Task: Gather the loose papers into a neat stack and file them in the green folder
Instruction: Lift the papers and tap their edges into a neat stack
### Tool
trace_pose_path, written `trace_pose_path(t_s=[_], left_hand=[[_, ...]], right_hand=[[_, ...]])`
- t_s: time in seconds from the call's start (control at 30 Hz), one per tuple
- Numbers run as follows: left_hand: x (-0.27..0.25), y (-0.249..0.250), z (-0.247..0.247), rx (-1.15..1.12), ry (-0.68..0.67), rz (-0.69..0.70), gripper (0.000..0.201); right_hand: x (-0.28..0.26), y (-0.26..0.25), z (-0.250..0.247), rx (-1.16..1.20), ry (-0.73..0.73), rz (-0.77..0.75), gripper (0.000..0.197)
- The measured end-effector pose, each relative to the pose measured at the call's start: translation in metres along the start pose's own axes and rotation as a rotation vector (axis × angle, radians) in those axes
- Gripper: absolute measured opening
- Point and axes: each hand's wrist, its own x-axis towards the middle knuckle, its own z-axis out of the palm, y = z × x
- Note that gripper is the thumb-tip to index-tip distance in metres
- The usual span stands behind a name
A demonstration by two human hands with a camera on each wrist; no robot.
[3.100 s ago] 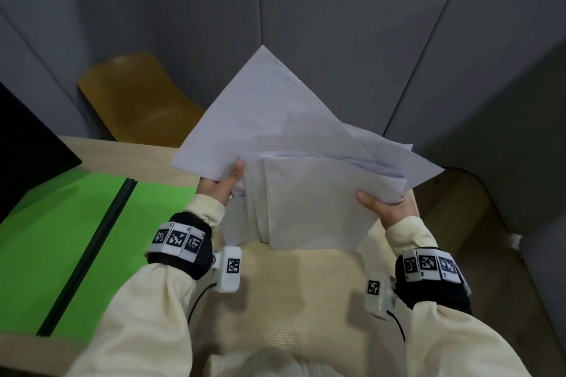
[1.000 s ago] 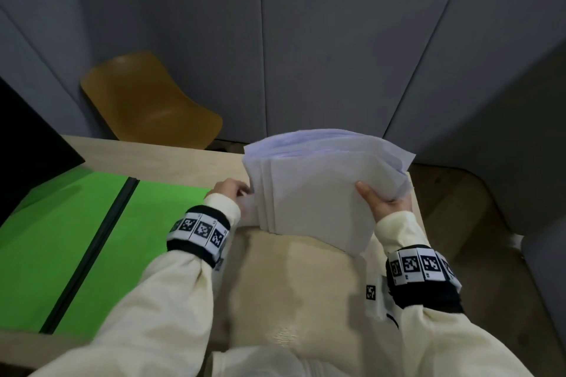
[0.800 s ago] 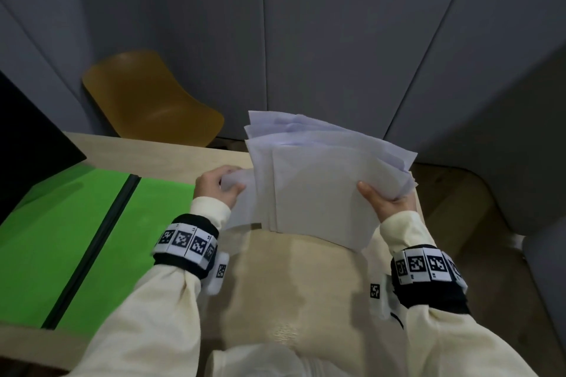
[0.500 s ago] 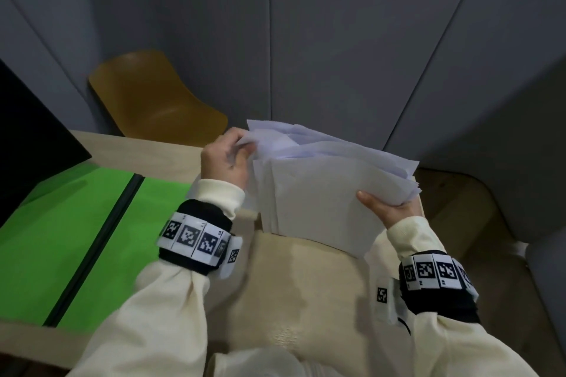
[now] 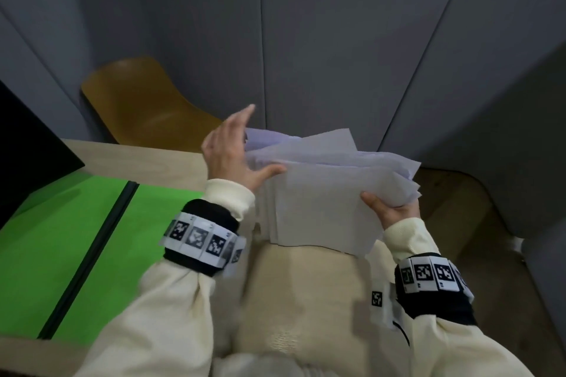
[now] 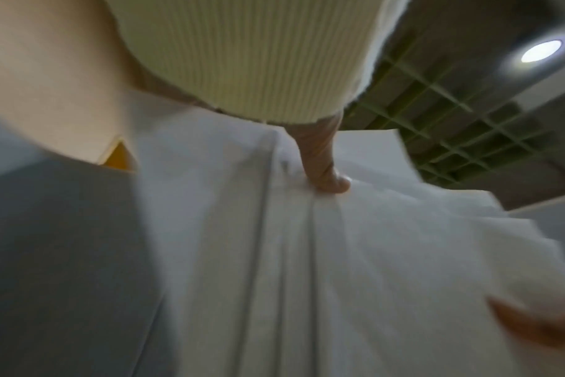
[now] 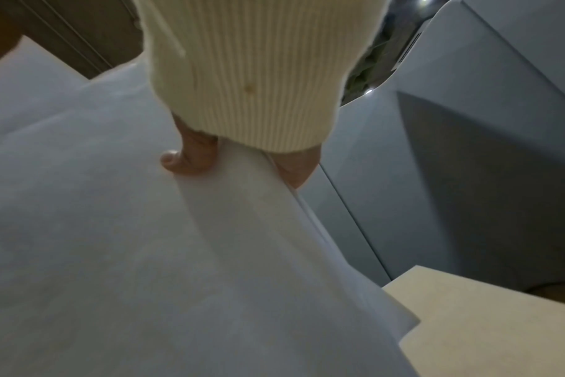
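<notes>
From the head view, the papers (image 5: 324, 193) are held upright above the person's lap, to the right of the table (image 5: 147, 159), not yet squared: several sheet corners fan out at the far top edge and along the right side. The right hand (image 5: 390, 208) grasps the sheaf at its right edge, thumb on the near face and fingers behind. The left hand (image 5: 232, 153) has straight, spread fingers, its palm flat against the left edge and the thumb lying on the near sheet; it presses rather than clasps. The green folder (image 5: 61, 239) lies open on the table at the left, well apart from the sheaf, with a dark spine running between its two leaves. A wooden chair (image 5: 144, 104) stands beyond the table. In the left wrist view, blurred, the thumb tip bears on the stepped left edges of the sheets, which are plainly offset from one another. In the right wrist view the thumb presses the near face while a finger shows behind the right edge, so the pinch looks firm. The risk I judge: only one hand truly holds the sheaf, so a hard tap from the left palm could push loose sheets out past the right hand or buckle them.
</notes>
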Motion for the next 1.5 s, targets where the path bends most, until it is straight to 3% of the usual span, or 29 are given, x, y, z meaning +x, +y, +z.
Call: trace_pose_path(t_s=[0.07,0.13,0.23,0.33,0.37,0.47,0.53,0.6,0.7,0.83,0.97,1.03,1.13,1.23,1.27,1.4,1.5], left_hand=[[-0.001,-0.020,-0.002,-0.241,-0.068,-0.300,0.105],[-0.005,-0.033,0.001,-0.477,-0.180,-0.478,0.104],[-0.017,-0.037,0.008,-0.581,-0.392,-0.565,0.103],[-0.029,-0.034,0.017,-0.545,-0.537,-0.604,0.138],[-0.031,-0.031,0.018,-0.519,-0.559,-0.602,0.133],[-0.027,-0.029,0.021,-0.582,-0.406,-0.570,0.095],[-0.023,-0.030,0.019,-0.679,-0.317,-0.532,0.093],[-0.022,-0.031,0.019,-0.812,-0.277,-0.505,0.090],[-0.026,-0.027,0.029,-0.763,-0.273,-0.472,0.056],[-0.028,-0.035,0.041,-0.688,-0.203,-0.518,0.061],[-0.029,-0.038,0.036,-0.719,-0.228,-0.543,0.034],[-0.029,-0.029,0.034,-0.739,-0.266,-0.502,0.025],[-0.026,-0.012,0.027,-0.844,-0.142,-0.484,0.025],[-0.028,-0.001,0.031,-0.908,-0.005,-0.458,0.060],[-0.031,0.003,0.033,-0.918,0.022,-0.460,0.062],[-0.033,0.012,0.038,-0.921,0.136,-0.547,0.022],[-0.028,0.012,0.037,-0.902,0.228,-0.531,0.020]], right_hand=[[0.002,0.002,-0.004,0.002,0.013,0.007,0.052],[0.005,0.004,-0.005,0.010,0.031,0.014,0.064],[0.006,0.005,-0.003,0.027,0.011,0.013,0.069],[0.006,0.003,0.001,0.011,-0.009,0.005,0.068],[0.006,0.003,0.002,0.009,-0.002,0.003,0.070],[0.004,0.000,-0.001,0.014,-0.004,-0.025,0.092],[0.003,-0.002,-0.005,0.000,-0.020,-0.058,0.098],[0.000,-0.004,-0.007,-0.030,-0.054,-0.061,0.076],[-0.006,0.001,-0.004,-0.097,-0.139,-0.039,0.037],[-0.006,0.004,0.006,-0.146,-0.141,0.010,0.039],[-0.005,0.001,0.012,-0.169,-0.169,0.050,0.039],[-0.009,-0.004,0.019,-0.154,-0.144,0.030,0.038],[-0.016,-0.018,0.028,-0.071,-0.106,-0.076,0.033],[-0.022,-0.024,0.026,-0.028,-0.131,-0.132,0.031],[-0.024,-0.021,0.025,-0.020,-0.143,-0.124,0.029],[-0.025,-0.008,0.023,-0.022,-0.088,-0.090,0.021],[-0.021,-0.007,0.023,-0.014,-0.070,-0.068,0.022]])
